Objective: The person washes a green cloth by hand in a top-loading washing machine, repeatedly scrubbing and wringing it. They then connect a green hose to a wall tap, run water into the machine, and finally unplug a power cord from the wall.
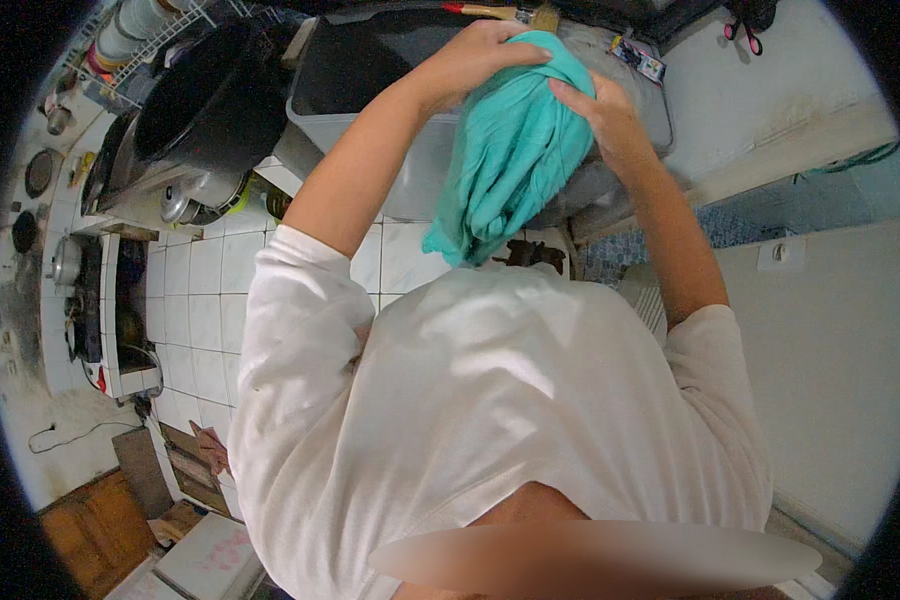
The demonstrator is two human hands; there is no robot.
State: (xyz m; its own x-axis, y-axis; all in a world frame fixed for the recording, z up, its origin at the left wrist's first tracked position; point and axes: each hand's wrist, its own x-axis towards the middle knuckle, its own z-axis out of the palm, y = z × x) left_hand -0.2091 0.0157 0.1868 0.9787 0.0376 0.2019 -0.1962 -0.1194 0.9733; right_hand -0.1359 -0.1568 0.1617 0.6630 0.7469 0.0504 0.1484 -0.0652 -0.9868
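A turquoise cloth (pixel 521 142) hangs in gathered folds in front of my chest, its lower end narrowing near the front of my white shirt. My left hand (pixel 495 49) grips its upper left edge, thumb lying over the fabric. On the other side my right hand (pixel 600 105) holds the cloth's upper right edge, with the thumb on top. Fingers of both hands are partly hidden behind the fabric. Just beyond the cloth lies a brush with a wooden handle (pixel 491 11) and red tip.
A grey plastic bin (pixel 412 169) stands behind the cloth. Large black pot (pixel 202 97) and dish rack (pixel 154 49) are at the upper left. Pink-handled scissors (pixel 742 36) lie at the upper right. A low wall (pixel 810 315) runs along the right.
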